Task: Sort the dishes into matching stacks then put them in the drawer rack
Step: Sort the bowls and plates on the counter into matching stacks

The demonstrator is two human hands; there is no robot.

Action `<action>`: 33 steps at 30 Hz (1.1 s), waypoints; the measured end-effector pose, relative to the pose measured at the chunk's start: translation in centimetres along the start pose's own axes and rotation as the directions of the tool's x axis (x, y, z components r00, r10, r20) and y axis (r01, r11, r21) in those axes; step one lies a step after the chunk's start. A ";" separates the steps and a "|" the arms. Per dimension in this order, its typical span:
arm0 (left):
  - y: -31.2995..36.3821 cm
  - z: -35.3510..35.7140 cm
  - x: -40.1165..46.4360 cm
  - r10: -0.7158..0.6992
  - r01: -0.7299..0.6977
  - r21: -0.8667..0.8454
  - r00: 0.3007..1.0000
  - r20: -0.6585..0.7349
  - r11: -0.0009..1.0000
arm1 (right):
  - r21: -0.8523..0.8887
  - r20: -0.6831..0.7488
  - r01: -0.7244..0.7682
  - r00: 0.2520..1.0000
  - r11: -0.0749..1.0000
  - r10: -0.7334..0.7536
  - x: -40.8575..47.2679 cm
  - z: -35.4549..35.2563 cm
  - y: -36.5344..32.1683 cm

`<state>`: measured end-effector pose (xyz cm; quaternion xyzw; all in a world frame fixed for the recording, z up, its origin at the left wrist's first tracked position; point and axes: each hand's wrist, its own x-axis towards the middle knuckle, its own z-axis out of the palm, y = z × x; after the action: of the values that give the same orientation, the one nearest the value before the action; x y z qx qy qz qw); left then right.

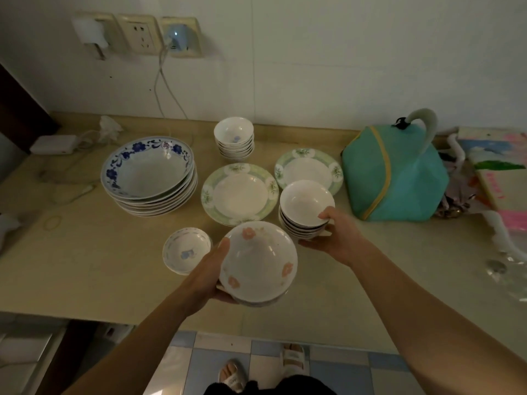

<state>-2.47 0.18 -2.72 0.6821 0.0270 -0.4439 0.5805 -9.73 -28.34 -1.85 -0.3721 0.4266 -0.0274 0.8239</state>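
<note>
Left hand holds pink-flowered bowl; no writing legible.

A beige tabletop fills the middle of the frame. On it at left stands a stack of blue-flowered bowls, with a white power adapter behind. Two green-rimmed plates lie at centre, small bowls stacked behind them, a single small bowl in front. A teal bag sits at right.
</note>
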 end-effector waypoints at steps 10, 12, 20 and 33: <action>1.1 2.7 1.2 0.006 -0.010 0.088 0.999 0.040 0.996 | -0.041 -0.008 -0.015 1.000 0.999 0.015 0.7 -0.5 -0.5; 1.4 2.8 1.1 -0.003 -0.003 0.108 0.999 0.047 0.994 | -0.074 0.003 -0.028 1.000 0.997 0.028 0.8 -0.3 -0.9; 7.7 4.0 1.8 0.219 -0.134 0.597 0.973 -0.073 0.791 | -0.022 0.059 -0.105 0.993 0.994 0.107 1.6 -1.0 -1.6; 15.2 12.8 11.8 -0.155 0.130 0.515 0.988 0.007 0.847 | 0.030 0.091 -0.143 0.986 0.989 0.140 1.6 -1.8 -1.9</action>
<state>5.68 -20.86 2.36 0.7972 -0.0556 -0.4931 0.3438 -9.52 -31.34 -2.38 -0.3266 0.4145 0.0399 0.8485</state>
